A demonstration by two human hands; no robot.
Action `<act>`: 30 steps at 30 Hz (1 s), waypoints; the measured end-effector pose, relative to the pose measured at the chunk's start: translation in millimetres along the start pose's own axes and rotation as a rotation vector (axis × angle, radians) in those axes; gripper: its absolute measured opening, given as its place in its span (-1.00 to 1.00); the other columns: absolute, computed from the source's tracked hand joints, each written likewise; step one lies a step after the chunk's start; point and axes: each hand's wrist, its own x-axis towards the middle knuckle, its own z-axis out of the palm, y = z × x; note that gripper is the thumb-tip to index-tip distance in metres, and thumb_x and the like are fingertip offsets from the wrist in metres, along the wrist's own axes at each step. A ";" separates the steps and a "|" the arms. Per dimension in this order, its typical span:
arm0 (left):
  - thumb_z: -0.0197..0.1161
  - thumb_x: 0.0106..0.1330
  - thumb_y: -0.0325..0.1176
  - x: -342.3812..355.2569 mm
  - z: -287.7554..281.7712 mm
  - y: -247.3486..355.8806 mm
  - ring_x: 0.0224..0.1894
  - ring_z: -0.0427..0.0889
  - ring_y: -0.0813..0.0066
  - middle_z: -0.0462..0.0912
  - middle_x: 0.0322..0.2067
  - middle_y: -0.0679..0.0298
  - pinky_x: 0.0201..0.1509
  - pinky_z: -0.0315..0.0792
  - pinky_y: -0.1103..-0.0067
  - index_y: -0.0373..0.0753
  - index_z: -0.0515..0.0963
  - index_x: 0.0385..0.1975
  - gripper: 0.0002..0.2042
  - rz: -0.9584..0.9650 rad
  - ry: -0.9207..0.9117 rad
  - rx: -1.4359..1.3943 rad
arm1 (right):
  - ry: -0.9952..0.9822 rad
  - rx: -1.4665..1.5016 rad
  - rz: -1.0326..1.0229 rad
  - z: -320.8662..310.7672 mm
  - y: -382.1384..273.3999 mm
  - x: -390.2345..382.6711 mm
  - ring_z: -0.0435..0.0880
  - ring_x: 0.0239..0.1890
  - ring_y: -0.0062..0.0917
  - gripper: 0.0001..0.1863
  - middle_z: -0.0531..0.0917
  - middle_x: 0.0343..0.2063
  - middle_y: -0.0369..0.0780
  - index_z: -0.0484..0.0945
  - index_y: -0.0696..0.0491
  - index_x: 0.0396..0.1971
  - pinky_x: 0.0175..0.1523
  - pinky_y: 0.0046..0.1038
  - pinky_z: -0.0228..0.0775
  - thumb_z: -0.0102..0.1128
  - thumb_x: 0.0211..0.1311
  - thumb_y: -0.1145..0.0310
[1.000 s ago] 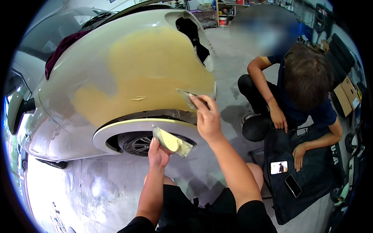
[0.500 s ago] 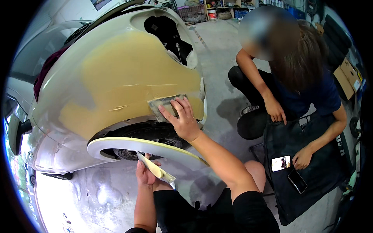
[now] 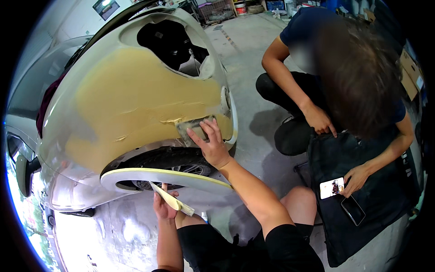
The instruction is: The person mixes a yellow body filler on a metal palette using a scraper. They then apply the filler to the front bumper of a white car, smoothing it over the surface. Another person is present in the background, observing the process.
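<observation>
My right hand point(image 3: 212, 144) presses a flat, putty-smeared spreader point(image 3: 186, 133) against the car fender just above the wheel arch, fingers splayed over its back. Yellowish body filler point(image 3: 149, 95) covers much of the pale fender point(image 3: 59, 113), with thin raised ridges left of the spreader. Lower down, my left hand point(image 3: 165, 206) grips a putty knife point(image 3: 185, 209) that carries a lump of pale yellow filler. Part of its handle is hidden by my fingers. Between my hands and the tyre point(image 3: 156, 158) stands a white curved ring-shaped panel point(image 3: 136, 174) with a yellow edge.
A co-worker point(image 3: 358, 77) crouches at the right, one hand at a lit phone point(image 3: 331, 187). A dark phone point(image 3: 353, 211) lies beside it on black cloth point(image 3: 344, 245). The headlight opening point(image 3: 167, 43) gapes above the filler. A small tube point(image 3: 204, 216) is near my knee.
My right hand has drawn the spreader rightward along the fender, and the filler ridge there looks different. The co-worker has bent lower, a hand now at the lit phone. My view has shifted slightly.
</observation>
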 end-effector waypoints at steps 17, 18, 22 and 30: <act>-0.11 0.51 -0.13 22.3 11.7 -3.9 -0.08 0.62 -0.05 0.32 0.28 0.10 -0.09 0.63 0.28 -0.09 0.24 0.31 -0.57 0.021 -0.057 -0.007 | 0.051 0.150 0.222 -10.2 18.4 -24.9 0.44 0.12 -0.13 -0.30 0.43 0.04 -0.07 0.51 -0.14 0.18 0.27 -0.23 0.29 0.10 -0.04 0.72; -0.08 0.50 -0.14 24.6 9.2 -2.1 -0.07 0.61 -0.02 0.32 0.29 0.18 -0.06 0.60 0.27 -0.09 0.24 0.31 -0.57 0.007 -0.084 0.013 | 0.045 0.183 0.229 -15.9 19.3 -27.6 0.44 0.11 -0.14 -0.29 0.44 0.03 -0.07 0.52 -0.15 0.17 0.26 -0.23 0.30 0.10 -0.06 0.72; -0.04 0.48 -0.21 40.4 3.1 -3.6 -0.03 0.59 0.00 0.43 0.20 0.15 0.09 0.50 0.16 -0.14 0.29 0.27 -0.60 0.019 -0.072 -0.029 | 0.156 0.303 0.381 -53.4 12.2 -16.2 0.49 0.07 -0.18 -0.40 0.48 0.01 -0.06 0.49 -0.01 0.18 0.18 -0.34 0.35 0.04 0.08 0.69; -0.07 0.51 -0.14 51.2 39.6 -14.2 0.20 0.48 0.21 0.47 0.18 0.17 0.29 0.35 0.23 -0.21 0.33 0.24 -0.58 0.042 -0.075 -0.039 | 0.288 1.223 0.940 -94.0 -20.6 -1.3 0.41 0.18 -0.55 -0.61 0.45 0.15 -0.24 0.32 0.18 0.23 0.27 -0.49 0.18 -0.11 0.44 0.47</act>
